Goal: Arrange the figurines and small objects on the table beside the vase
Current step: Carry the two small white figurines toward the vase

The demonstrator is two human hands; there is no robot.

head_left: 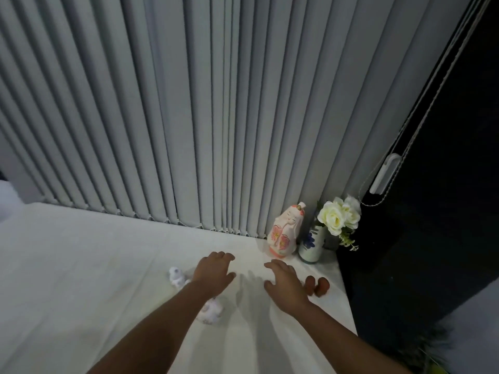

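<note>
A white vase (311, 245) with a blue flower print and white roses stands at the table's far right corner. Just left of it stands a pink-and-white doll figurine (283, 233), upright. My left hand (214, 269) hovers open over the white tabletop (81, 265), fingers spread, holding nothing. A small white figurine (176, 276) lies just left of that hand, and another white figurine (212, 313) is partly hidden under my left forearm. My right hand (286, 284) is open too, palm down. Two small brown round objects (317, 286) sit just right of it.
Grey vertical blinds (189, 103) hang along the table's far edge. The table's right edge runs past the brown objects, with a dark wall beyond. A blind cord and white handle (383, 174) hang above the flowers.
</note>
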